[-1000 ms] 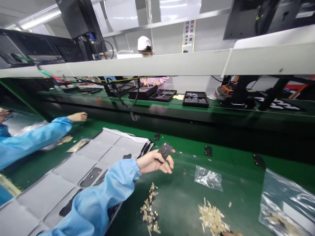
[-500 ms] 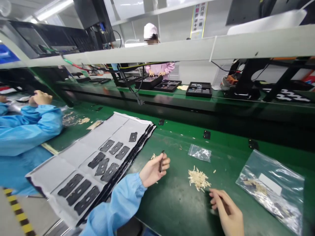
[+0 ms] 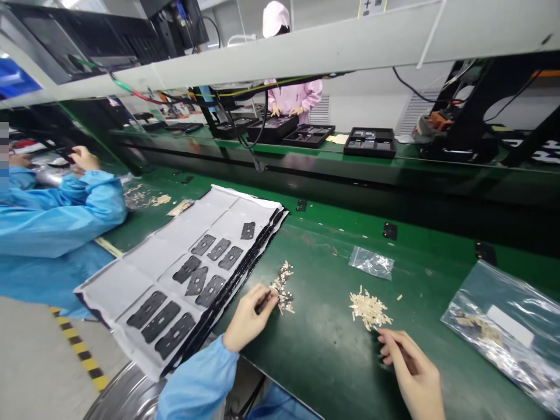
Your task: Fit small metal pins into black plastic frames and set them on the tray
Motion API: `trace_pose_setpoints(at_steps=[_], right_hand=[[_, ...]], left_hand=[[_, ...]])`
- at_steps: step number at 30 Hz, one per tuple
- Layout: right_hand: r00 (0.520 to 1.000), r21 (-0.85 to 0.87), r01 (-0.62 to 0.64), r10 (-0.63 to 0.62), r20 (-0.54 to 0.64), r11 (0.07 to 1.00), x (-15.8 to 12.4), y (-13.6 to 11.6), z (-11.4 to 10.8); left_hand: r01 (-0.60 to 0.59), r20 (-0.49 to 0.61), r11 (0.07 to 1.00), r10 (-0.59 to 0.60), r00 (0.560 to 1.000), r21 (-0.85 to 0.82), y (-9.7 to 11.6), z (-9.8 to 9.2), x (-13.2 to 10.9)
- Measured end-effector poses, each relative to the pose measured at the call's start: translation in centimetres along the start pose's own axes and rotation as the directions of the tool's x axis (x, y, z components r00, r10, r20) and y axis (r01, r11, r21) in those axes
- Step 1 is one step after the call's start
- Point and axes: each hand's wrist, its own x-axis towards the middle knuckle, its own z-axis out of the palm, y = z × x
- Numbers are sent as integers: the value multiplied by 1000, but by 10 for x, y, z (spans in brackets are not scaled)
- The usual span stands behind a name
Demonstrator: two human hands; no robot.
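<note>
My left hand [image 3: 249, 318] pinches a small dark plate [image 3: 263, 302], seen nearly edge-on, beside a loose pile of small tan-and-dark parts [image 3: 283, 290] on the green bench top [image 3: 324, 350]. My right hand [image 3: 411, 373] rests low at the front, its fingers curled just below a heap of pale slivers [image 3: 368, 309]. Nothing shows between those fingers. To the left of my left hand lies a grey padded sheet [image 3: 131, 280] carrying several black slotted plates [image 3: 196, 280] in rows.
A clear bag with a white label [image 3: 503, 332] lies at right, a small crumpled bag [image 3: 371, 262] behind the slivers. Loose black pieces [image 3: 390, 231] dot the bench. A co-worker's blue sleeves [image 3: 74, 210] work at left. A pink-clad person [image 3: 294, 96] stands behind black trays [image 3: 370, 143].
The view has tilted and shifted. My left hand has moved left, uncovering the parts pile, and the plate now shows nearly edge-on. My right hand stays near the pale slivers.
</note>
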Motion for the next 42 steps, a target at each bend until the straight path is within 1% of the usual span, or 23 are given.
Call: trace_pose_setpoints(at_steps=[2,4,7,10,13,16,19,21,23,24,25,26,27,28,29,30,31,33,34,35,37,39,42], right_hand=[[1000,-2,-2,2,24,1000,-3,-2,5],[999,0,-8,8,49,1000,-5,-3,10],[997,4,-15,14,75,1000,-5,-3,15],[996,-7,-20,21,81,1000,-4,-3,16],[996,-26,-20,22,89,999,-3,-5,15],[996,-41,-10,14,94,999,-2,-9,15],[996,-38,-8,11,91,999,-2,-13,15],[995,-30,-12,15,94,999,-3,-15,16],[995,-24,-14,17,96,1000,-3,-15,16],[995,-22,-15,17,95,1000,-4,-16,16],[996,-16,-16,17,93,1000,-4,-16,16],[996,-6,-19,19,91,1000,-3,-18,16],[996,12,-25,24,90,1000,-2,-20,17],[995,41,-39,35,92,998,-1,-24,17],[994,80,-61,53,100,995,1,-29,19],[990,128,-91,76,116,988,4,-35,20],[985,185,-125,99,141,975,8,-43,21],[972,311,-188,131,194,932,17,-61,23],[969,376,-206,135,207,903,22,-69,23],[969,440,-217,139,203,871,27,-76,23],[975,554,-217,155,156,804,37,-86,18],[980,640,-196,174,98,743,45,-90,10],[981,698,-175,183,64,694,51,-86,0]], left_hand=[[-106,69,986,98,993,126,-2,7,-11],[-181,143,952,149,978,245,-7,12,-25],[-203,204,885,126,971,419,-19,13,-44],[-234,249,841,123,961,488,-24,11,-63],[-343,345,819,191,919,461,-23,14,-83],[-470,465,800,277,841,374,-20,22,-99],[-553,521,784,357,775,284,-23,32,-110],[-566,518,788,389,762,241,-26,38,-114],[-537,501,822,390,773,188,-24,44,-115],[-497,491,854,371,788,152,-20,46,-114],[-435,471,894,339,814,109,-15,49,-111],[-354,432,933,294,853,63,-7,53,-105],[-260,380,966,238,894,6,3,57,-97],[-155,293,986,164,942,-54,15,62,-86],[-65,200,991,88,976,-115,27,68,-73],[-2,126,986,24,992,-169,40,75,-59],[28,84,976,-10,996,-217,53,83,-44],[49,83,949,-24,996,-311,77,102,-16],[48,101,934,-12,995,-354,88,112,-4],[36,117,922,11,993,-386,97,123,6],[-14,127,911,73,989,-412,109,142,19],[-92,100,920,140,985,-381,113,158,24],[-215,56,925,244,968,-314,107,170,24]])
